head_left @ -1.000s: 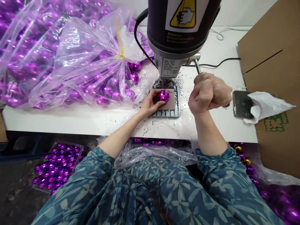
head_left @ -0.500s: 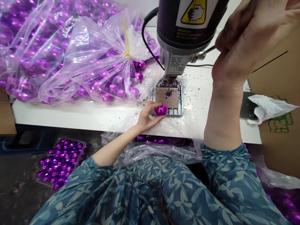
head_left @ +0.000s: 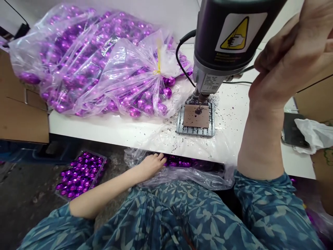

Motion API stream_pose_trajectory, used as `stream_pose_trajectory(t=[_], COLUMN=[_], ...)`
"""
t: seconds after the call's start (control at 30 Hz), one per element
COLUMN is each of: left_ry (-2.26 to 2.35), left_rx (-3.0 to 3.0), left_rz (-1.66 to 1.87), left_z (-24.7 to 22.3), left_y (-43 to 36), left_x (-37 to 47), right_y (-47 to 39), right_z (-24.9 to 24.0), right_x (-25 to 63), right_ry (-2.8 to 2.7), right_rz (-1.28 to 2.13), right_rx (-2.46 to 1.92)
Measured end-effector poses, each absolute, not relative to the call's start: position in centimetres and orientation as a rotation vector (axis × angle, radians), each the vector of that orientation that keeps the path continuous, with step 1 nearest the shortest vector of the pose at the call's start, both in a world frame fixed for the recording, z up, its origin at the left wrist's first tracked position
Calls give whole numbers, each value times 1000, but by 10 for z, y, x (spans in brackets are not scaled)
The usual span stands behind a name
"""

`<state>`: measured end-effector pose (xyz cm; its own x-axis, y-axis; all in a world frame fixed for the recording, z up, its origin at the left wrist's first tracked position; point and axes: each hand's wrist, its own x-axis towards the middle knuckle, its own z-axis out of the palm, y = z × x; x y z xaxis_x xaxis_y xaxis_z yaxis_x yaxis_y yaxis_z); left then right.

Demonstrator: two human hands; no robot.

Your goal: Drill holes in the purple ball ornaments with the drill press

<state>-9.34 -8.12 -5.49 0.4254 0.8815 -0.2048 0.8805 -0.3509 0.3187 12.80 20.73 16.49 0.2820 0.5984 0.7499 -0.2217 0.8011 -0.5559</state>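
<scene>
My left hand (head_left: 153, 166) reaches into an open clear plastic bag (head_left: 192, 177) just below the table's front edge. Shiny purple faceted balls (head_left: 179, 161) lie in that bag, right at its fingertips. The fingers bend downward and their tips are hidden, so I cannot see whether a ball is in them. Raised at the upper right, my right hand (head_left: 291, 52) is curled beside the black motor housing of a bench drill press (head_left: 229, 34); what it grips is out of sight. Under the drill, a brown square board (head_left: 196, 118) rests on the metal base (head_left: 196, 131), with dark shavings on it.
A large tied plastic bag of purple balls (head_left: 104, 69) covers the left of the white table (head_left: 104, 130). A clear tray of balls (head_left: 101, 170) stands lower left. Cardboard boxes (head_left: 23, 100) flank the table. A phone (head_left: 293, 130) and white tissue (head_left: 316, 135) lie at right.
My left hand has moved from the drill base, where it held a purple ball, down into the bag below the table edge. The view has shifted left; my right hand stays raised.
</scene>
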Motion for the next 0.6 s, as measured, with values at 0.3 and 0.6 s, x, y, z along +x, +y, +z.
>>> stream_pose_trajectory(t=[0.3,0.6], left_ry=[1586,1886], left_rx=[2120,1950], left_rz=[1269,1136], left_z=[-8,-48], left_y=[174,235], left_x=[-132,-145], right_y=[204,203], right_z=[164,169], right_x=[129,125], right_ry=[-1150,-1097], right_rz=[549,580], right_rx=[-328,-301])
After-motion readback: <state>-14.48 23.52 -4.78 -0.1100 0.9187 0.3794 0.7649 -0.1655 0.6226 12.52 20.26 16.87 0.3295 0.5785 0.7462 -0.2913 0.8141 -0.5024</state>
